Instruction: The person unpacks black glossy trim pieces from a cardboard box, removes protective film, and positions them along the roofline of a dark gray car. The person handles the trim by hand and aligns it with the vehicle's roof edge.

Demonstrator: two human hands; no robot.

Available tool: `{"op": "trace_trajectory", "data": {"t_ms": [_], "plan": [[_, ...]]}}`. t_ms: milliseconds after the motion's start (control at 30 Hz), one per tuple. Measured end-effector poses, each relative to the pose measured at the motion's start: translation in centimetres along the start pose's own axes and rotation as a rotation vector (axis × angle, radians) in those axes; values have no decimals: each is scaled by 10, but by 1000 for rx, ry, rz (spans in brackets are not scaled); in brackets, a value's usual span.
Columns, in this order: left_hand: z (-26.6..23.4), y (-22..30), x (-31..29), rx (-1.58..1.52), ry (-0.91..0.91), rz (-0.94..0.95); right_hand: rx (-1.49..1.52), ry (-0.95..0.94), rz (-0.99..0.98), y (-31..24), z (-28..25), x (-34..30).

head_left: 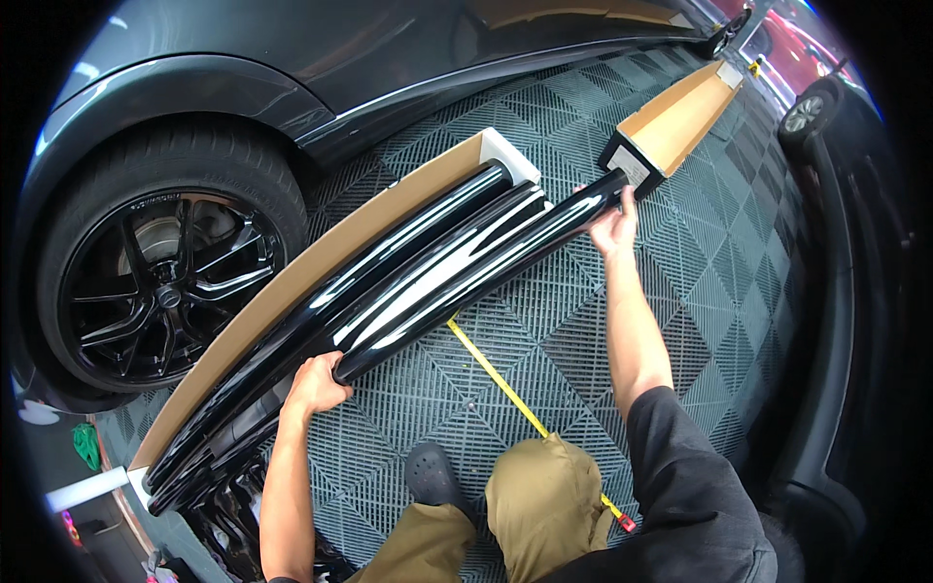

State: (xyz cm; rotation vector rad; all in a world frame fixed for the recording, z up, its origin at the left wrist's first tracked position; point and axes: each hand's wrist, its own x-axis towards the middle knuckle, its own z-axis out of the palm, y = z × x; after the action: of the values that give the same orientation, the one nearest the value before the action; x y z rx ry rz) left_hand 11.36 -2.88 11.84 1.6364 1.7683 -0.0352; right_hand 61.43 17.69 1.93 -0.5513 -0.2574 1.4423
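Both my hands hold a long roll of glossy black film (476, 279), which lies slantwise along the front of an open cardboard box (292, 255). My left hand (319, 384) is closed at its near end, with the fingertips partly hidden. At the far end my right hand (614, 228) grips the roll from below, thumb up along its side. Behind it, in the long box, lie more glossy black rolls (408, 228), one with broad white reflections. A yellow measuring tape (501, 384) stretches over the floor from beneath the held roll, past my knee.
A dark car with a black-spoked wheel (170, 291) stands close at the left. Beyond my right hand lies another open, long cardboard box (680, 121). A second dark car (860, 340) borders the right side. Grey slatted tiles (593, 330) cover the floor; crumpled black film (233, 515) lies at lower left.
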Motion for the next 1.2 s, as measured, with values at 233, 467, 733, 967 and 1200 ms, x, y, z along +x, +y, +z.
{"op": "trace_trajectory", "data": {"t_ms": [233,467,733,967,1200], "plan": [[20,4,-2,235,165,-18,-610,469,128,1,2,29],[27,-2,-11,182,147,-60,-215,115,145,-17,24,17],[17,4,-11,163,165,-56,-539,304,113,1,23,14],[25,9,-8,254,212,-55,-762,665,25,13,43,28],[26,1,-5,247,241,-25,-1222,455,8,-1,37,12]]}}
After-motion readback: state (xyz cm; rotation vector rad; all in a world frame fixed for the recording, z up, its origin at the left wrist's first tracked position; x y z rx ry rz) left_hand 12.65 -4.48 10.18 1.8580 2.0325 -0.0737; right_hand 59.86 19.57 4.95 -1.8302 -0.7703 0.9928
